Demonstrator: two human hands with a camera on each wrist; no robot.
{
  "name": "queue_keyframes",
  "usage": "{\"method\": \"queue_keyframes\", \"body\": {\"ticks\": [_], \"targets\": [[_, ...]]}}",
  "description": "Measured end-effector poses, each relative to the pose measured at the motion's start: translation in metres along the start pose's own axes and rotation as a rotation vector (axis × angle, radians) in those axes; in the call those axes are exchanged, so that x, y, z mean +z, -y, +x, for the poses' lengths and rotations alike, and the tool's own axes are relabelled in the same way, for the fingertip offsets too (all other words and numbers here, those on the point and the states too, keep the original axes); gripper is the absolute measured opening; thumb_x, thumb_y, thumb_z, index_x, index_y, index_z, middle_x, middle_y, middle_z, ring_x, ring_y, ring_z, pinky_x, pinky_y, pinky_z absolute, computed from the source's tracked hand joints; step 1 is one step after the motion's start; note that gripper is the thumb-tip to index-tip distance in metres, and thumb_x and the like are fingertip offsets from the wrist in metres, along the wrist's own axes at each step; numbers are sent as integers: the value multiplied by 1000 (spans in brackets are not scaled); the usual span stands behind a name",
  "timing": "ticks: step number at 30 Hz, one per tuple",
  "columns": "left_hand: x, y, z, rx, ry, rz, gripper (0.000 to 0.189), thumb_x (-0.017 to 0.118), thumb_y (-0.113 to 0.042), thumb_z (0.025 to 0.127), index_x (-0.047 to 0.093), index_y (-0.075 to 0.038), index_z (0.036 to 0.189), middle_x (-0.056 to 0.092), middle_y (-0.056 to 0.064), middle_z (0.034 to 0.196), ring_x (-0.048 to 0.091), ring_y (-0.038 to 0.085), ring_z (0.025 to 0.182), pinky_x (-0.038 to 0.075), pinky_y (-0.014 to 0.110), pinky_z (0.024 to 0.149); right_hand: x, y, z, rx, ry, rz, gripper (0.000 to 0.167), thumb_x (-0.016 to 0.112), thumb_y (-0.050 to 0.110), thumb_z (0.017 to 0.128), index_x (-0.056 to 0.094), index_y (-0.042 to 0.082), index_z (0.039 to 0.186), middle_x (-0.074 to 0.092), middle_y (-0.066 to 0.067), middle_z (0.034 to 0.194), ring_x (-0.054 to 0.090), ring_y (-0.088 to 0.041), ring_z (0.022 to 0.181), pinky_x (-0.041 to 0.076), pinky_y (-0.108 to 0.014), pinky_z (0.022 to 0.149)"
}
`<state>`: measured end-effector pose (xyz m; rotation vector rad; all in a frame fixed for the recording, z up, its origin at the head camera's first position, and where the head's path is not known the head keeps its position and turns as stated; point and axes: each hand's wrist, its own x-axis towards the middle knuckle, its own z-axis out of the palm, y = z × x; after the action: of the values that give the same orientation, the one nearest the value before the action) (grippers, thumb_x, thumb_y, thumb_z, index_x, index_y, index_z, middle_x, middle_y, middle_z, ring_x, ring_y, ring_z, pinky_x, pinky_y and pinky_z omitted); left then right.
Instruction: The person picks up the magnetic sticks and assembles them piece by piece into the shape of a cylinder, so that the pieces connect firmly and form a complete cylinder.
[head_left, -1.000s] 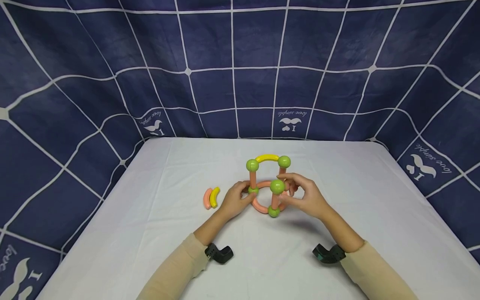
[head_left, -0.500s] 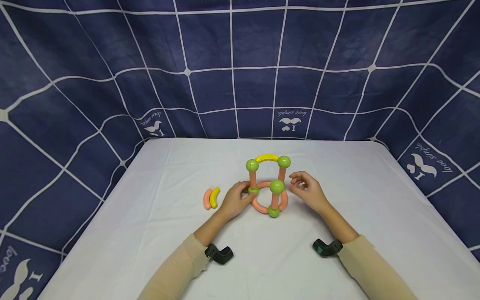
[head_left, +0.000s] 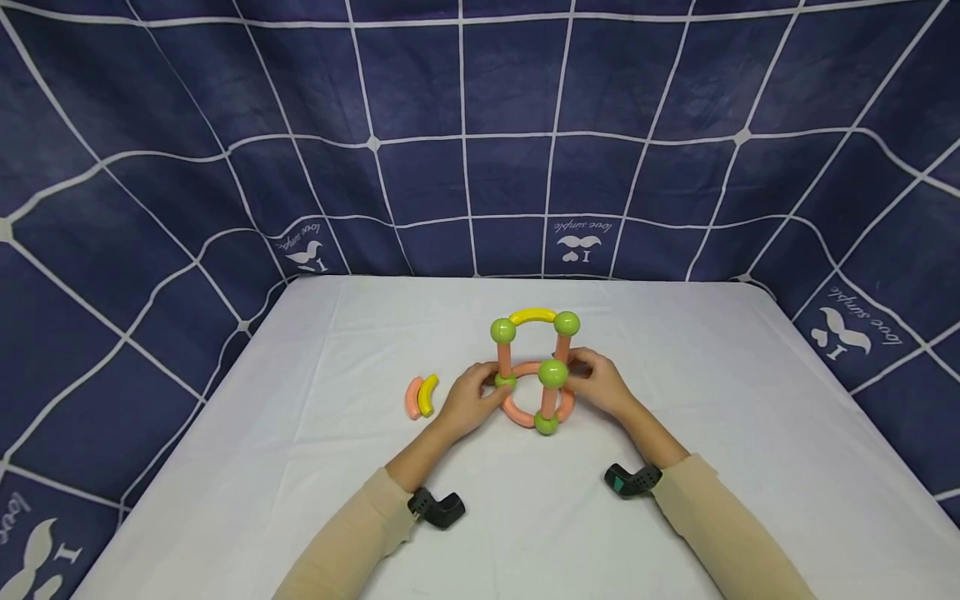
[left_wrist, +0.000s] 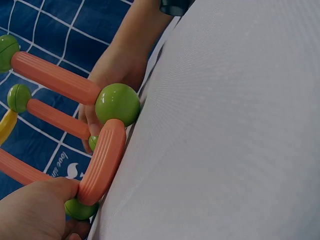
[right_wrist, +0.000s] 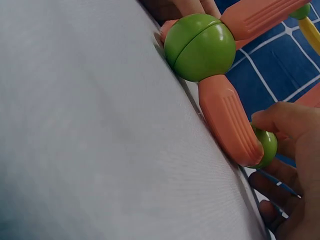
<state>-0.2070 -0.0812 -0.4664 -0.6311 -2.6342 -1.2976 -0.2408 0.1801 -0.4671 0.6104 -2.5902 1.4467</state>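
Observation:
A toy frame of balls and rods stands upright mid-table. Its base is a ring of curved orange rods joined by green balls, with a front one nearest me. Three straight orange rods rise to green balls on top; a yellow curved rod links the back two. My left hand holds the base's left green ball between thumb and fingers. Around the base's right green ball, my right hand has its thumb and fingers curled; the head view hides that ball.
Left of the left hand, a loose orange curved rod and a yellow one lie side by side on the white tablecloth. Dark blue checked cloth hangs behind the table and along both sides.
My right hand drew back from the frame's right side, then came in again lower, to the base's right ball. The left hand kept its hold, and the frame stands in the same spot.

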Motion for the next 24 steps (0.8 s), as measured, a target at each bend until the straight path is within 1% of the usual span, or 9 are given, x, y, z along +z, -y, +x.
{"method": "queue_keyframes", "body": {"ticks": [5,9,18,24], "targets": [[0,2,1,13,-6,-9,37,66,-21,94,61,-2,125,63,10,108,58,21,98,48,36,83,2,-1,1,-17,-10,-25,31,72,10,83,67,-2,110,67,-13,102,60,-31,96,45,-39,78],[0,2,2,5,-1,-9,38,66,-21,94,61,-2,126,63,10,108,58,21,99,48,36,83,2,0,-1,-14,-10,-26,31,72,10,83,67,-2,111,67,-13,103,60,-31,97,46,-39,79],[-3,-5,4,-34,49,-2,40,64,-22,95,59,-2,129,63,11,112,59,23,104,48,37,85,0,2,-6,-13,-12,-42,33,73,10,82,66,-3,112,67,-15,104,61,-31,97,47,-39,80],[-4,-11,7,-53,86,19,37,63,-20,95,59,-3,128,63,12,114,58,25,105,47,40,88,-2,3,-11,7,0,-37,35,73,12,84,65,-3,115,66,-15,108,60,-32,101,47,-44,85]]}}
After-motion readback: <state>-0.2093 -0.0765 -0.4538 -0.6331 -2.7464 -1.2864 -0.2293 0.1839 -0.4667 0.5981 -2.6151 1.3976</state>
